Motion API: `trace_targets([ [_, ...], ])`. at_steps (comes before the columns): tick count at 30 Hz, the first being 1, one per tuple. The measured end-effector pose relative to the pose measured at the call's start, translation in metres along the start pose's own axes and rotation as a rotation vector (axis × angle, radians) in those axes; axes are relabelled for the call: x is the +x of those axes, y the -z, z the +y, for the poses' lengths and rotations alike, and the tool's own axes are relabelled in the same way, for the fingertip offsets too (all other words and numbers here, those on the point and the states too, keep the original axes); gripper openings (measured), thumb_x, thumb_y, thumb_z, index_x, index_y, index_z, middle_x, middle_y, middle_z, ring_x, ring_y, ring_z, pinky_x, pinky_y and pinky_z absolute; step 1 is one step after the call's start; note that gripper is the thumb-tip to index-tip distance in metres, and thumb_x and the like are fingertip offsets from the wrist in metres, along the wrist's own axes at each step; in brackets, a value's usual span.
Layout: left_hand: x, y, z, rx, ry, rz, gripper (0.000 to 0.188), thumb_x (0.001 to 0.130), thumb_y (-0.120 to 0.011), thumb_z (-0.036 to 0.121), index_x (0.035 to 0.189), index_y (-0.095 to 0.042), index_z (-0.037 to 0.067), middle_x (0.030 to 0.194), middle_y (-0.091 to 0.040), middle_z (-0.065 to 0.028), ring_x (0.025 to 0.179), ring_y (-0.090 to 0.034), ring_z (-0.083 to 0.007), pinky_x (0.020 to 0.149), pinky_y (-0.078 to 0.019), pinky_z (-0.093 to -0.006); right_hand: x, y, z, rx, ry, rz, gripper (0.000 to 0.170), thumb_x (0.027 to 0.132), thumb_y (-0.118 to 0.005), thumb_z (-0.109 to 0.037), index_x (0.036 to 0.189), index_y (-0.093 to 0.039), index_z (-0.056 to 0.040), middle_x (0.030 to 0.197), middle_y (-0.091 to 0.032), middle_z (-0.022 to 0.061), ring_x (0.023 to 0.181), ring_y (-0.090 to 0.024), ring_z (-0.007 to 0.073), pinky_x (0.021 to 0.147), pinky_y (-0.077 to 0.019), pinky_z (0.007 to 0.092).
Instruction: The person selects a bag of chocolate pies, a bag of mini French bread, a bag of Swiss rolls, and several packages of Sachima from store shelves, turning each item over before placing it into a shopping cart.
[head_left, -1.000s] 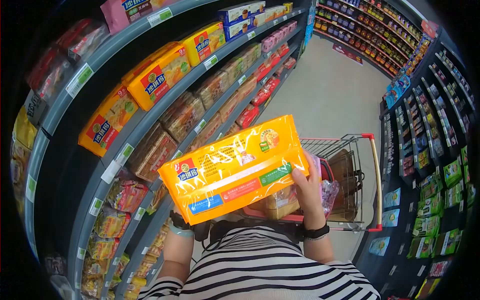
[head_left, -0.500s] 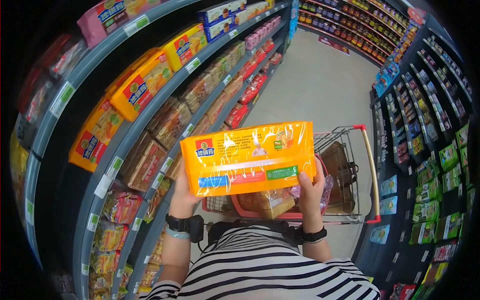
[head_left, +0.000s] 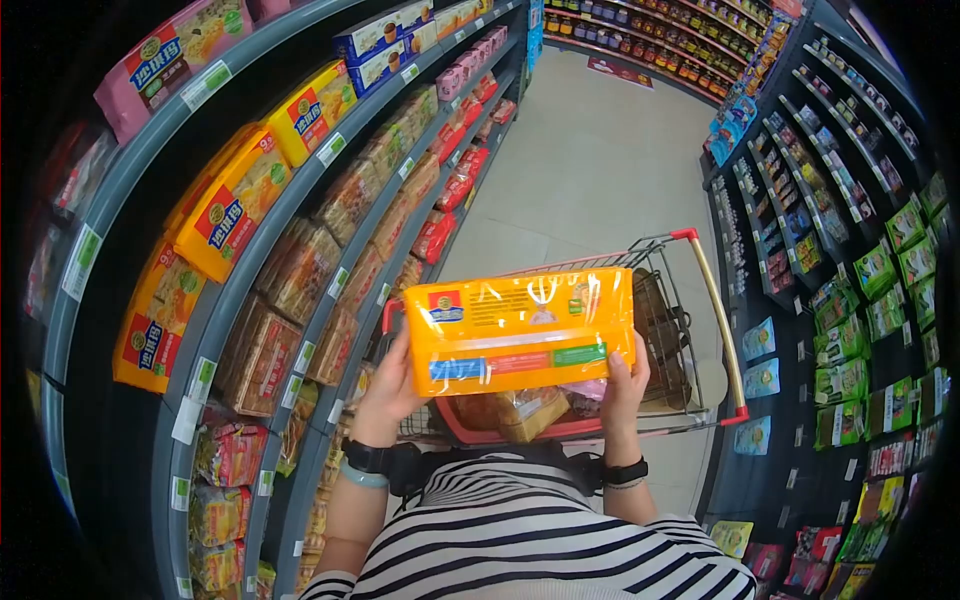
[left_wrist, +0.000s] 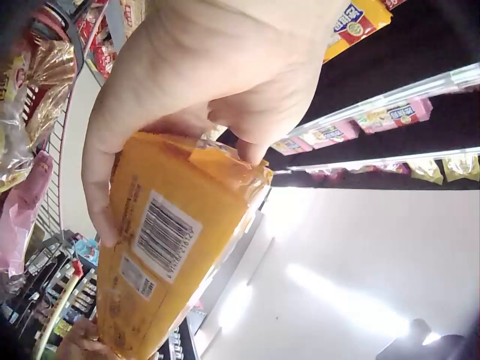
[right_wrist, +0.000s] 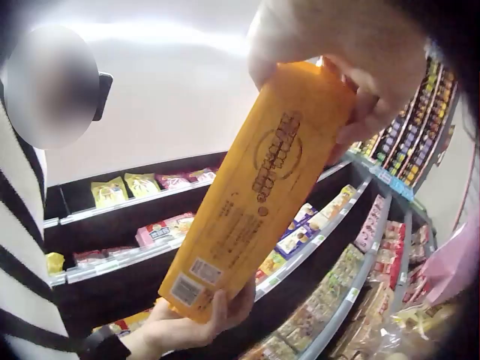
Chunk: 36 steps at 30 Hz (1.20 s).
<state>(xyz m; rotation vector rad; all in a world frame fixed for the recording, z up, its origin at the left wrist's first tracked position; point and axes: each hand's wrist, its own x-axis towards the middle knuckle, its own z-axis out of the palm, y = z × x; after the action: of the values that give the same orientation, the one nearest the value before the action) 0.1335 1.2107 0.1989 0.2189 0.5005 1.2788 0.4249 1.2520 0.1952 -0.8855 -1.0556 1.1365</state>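
A shiny orange-yellow package [head_left: 522,330] is held level in front of the striped shirt, its printed panel facing up toward the head view. The left hand [head_left: 391,385] grips its left end; in the left wrist view that hand [left_wrist: 195,82] has its fingers around the end beside a barcode. At the other end the right hand [head_left: 626,385] pinches the lower right corner, thumb on the front. The right wrist view shows the right hand [right_wrist: 345,52] around one end of the package [right_wrist: 262,180] and the left hand [right_wrist: 184,326] at the barcode end.
Behind and below the package stands a shopping cart [head_left: 690,330] with a red basket and bagged food [head_left: 532,412]. Shelves with orange packages [head_left: 232,215] line the left side; a rack of green packets [head_left: 845,385] lines the right. Jars [head_left: 660,35] fill the far shelves.
The package has gone from tilted to nearly level and sits slightly lower. The left hand has come into sight at its left end. Shelves and cart have shifted left in the head view.
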Motion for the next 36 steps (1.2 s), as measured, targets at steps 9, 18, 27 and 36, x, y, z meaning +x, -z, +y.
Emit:
trace_targets([
  [9, 0.019, -0.018, -0.019, 0.396, 0.104, 0.105, 0.062, 0.096, -0.035, 0.049, 0.144, -0.027, 0.010, 0.147, -0.029, -0.0113, 0.135, -0.027, -0.0246, 0.107, -0.0235, -0.0498, 0.022, 0.083, 0.057, -0.608, 0.089, 0.474, 0.047, 0.082, -0.066, -0.012, 0.124, -0.049, 0.0008, 0.124, -0.050, 0.0130, 0.114, -0.048, 0.0244, 0.095, -0.0386, 0.0347],
  [18, 0.004, 0.004, -0.011, 0.280, -0.009, 0.123, 0.048, 0.098, -0.037, 0.039, 0.127, -0.045, 0.001, 0.129, -0.050, -0.0141, 0.121, -0.046, -0.0244, 0.101, -0.0380, -0.0392, 0.031, 0.031, 0.064, -1.110, 0.321, -0.032, 0.050, 0.078, -0.069, -0.019, 0.123, -0.052, -0.0051, 0.134, -0.042, 0.0199, 0.123, -0.038, 0.0396, 0.103, -0.0294, 0.0463],
  [27, -0.037, 0.028, 0.010, 0.235, -0.278, 0.319, 0.039, 0.097, -0.043, 0.032, 0.120, -0.050, 0.001, 0.122, -0.056, -0.0148, 0.112, -0.054, -0.0252, 0.093, -0.0441, -0.0392, 0.040, -0.066, 0.049, -0.716, 0.234, -0.434, 0.039, 0.080, -0.066, -0.017, 0.116, -0.056, -0.0041, 0.124, -0.052, 0.0178, 0.120, -0.044, 0.0338, 0.102, -0.0330, 0.0414],
  [36, -0.130, 0.035, 0.112, 0.718, -1.174, 0.895, 0.026, 0.091, -0.056, 0.019, 0.114, -0.051, 0.007, 0.116, -0.055, -0.0071, 0.112, -0.051, -0.0193, 0.092, -0.0411, -0.0346, -0.004, -0.215, -0.010, -0.353, 0.215, -1.127, 0.042, 0.082, -0.065, -0.015, 0.121, -0.053, -0.0035, 0.125, -0.052, 0.0168, 0.118, -0.047, 0.0319, 0.099, -0.0367, 0.0389],
])
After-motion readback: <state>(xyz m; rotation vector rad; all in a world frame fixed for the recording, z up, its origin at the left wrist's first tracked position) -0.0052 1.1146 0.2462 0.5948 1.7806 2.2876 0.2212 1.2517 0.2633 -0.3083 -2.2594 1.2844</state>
